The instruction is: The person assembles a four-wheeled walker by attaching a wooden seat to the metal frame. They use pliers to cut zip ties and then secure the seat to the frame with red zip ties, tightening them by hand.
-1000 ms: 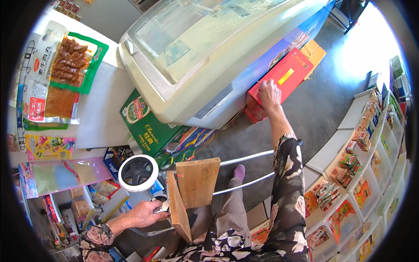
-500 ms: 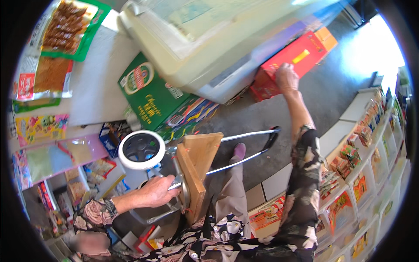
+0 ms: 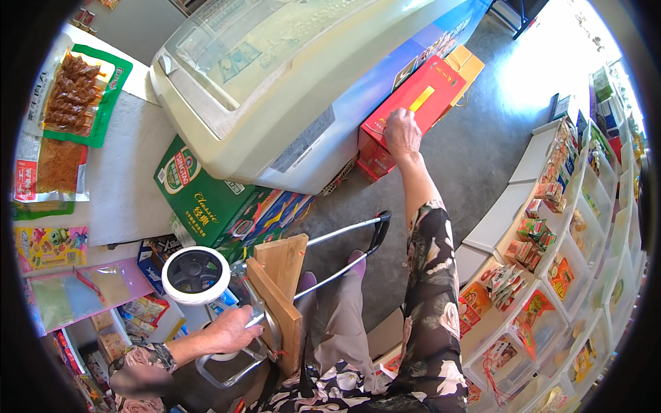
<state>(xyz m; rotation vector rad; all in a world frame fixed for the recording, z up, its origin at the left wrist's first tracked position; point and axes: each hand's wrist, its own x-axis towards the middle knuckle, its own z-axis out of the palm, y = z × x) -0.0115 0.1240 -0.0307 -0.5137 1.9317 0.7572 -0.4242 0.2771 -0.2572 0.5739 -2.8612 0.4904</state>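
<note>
Left hand [image 3: 231, 331] gripped a trolley [image 3: 271, 322], right hand [image 3: 403, 133] curled — hold unclear — on a red box [image 3: 435, 102] slanting lengthwise away rightward. Grey floor [image 3: 461, 158] bordered a freezer [image 3: 286, 131]

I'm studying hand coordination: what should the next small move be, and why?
Perhaps steady the cart before shifting the red box: the left hand grips the cart's metal frame while the outstretched right hand touches the box's top.

Freezer [image 3: 275, 117]: one. To its right: red box [image 3: 446, 88], one. Nearer the wearer: wooden boards [image 3: 277, 310], two; purple shoes [image 3: 357, 263], two. Hands [image 3: 231, 332]: two.
</note>
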